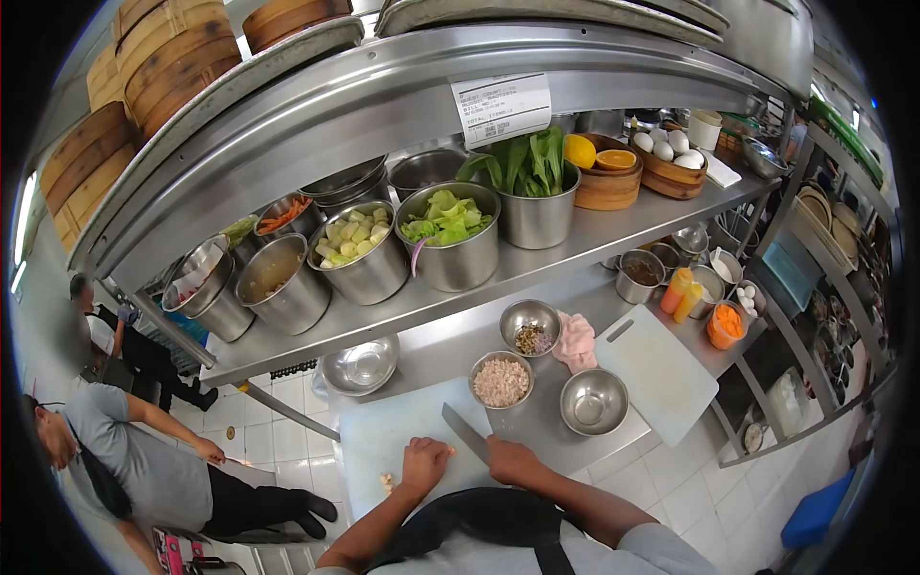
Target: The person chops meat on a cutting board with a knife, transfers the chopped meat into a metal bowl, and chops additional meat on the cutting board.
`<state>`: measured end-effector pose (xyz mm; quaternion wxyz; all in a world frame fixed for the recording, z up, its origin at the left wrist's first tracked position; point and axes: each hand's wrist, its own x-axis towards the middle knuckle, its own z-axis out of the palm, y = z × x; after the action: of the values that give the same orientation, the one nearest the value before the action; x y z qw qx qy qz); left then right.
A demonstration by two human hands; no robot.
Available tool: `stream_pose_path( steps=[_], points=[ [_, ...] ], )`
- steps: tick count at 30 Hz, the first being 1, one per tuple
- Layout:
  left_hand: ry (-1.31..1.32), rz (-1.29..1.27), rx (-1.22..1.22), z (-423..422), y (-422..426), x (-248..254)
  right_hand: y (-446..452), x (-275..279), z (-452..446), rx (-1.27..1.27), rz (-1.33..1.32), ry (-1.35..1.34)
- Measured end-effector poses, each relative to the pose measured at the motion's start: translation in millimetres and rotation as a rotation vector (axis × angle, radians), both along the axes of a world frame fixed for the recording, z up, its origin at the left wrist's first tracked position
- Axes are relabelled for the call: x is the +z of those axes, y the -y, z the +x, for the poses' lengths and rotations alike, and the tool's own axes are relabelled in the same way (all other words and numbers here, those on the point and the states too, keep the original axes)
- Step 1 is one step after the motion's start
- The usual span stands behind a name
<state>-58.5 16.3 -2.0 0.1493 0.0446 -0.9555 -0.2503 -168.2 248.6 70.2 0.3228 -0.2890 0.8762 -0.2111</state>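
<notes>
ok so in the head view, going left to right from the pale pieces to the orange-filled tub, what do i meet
pale pieces → left hand → knife → right hand → empty metal bowl → bare cutting board → orange-filled tub

Cutting boards (379, 436) on steel table (543, 422)

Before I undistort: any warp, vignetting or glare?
Head view: strong fisheye, upper shelf visibly bowed; head view: black vignette around the corners; head view: highlights on the leftmost counter bowl; head view: knife and right hand fairly crisp.
</notes>
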Motion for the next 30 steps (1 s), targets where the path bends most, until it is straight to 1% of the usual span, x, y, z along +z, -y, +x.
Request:
stream_pose_path(
  steps=[2, 4, 6, 8, 13, 16, 20, 22, 23, 26, 28, 29, 30],
  points=[
    [0.015, -0.002, 0.003, -1, -1, -7, 0, 4, 1, -0.009, -0.004, 0.012],
    [0.025, -0.018, 0.034, 1, -9, 9, -1, 9, 1, -0.007, -0.011, 0.024],
    [0.023, -0.016, 0.04, 2, -12, 12, -3, 8, 1, -0.008, -0.035, 0.025],
    [0.017, -0.005, 0.05, 3, -13, 9, -4, 1, 1, -0.011, -0.078, 0.014],
    [0.044, -0.015, 0.107, 9, -15, 3, -5, 0, -1, -0.014, -0.061, 0.022],
    [0.04, -0.014, 0.104, 12, -15, 2, -6, -2, -3, -0.012, -0.062, 0.028],
    [0.101, -0.015, 0.05, 9, -7, -3, -8, -1, -4, -0.008, -0.071, 0.021],
    [0.132, -0.009, 0.037, 4, -6, 2, -7, 0, -4, -0.014, -0.048, 0.029],
    [0.109, 0.002, 0.042, 4, -7, 2, -7, 0, -5, -0.017, -0.037, 0.033],
    [0.036, 0.039, 0.055, 3, -10, 3, -8, -11, -5, -0.001, -0.052, 0.024],
    [0.001, 0.08, 0.073, 4, -16, 12, -12, -17, -9, -0.011, -0.123, 0.036],
    [0.018, 0.095, 0.071, 5, -17, 16, -16, -23, -7, -0.011, -0.149, 0.062],
    [0.053, 0.116, 0.074, 6, -15, 15, -16, -43, -8, -0.023, -0.159, 0.031]
  ],
)
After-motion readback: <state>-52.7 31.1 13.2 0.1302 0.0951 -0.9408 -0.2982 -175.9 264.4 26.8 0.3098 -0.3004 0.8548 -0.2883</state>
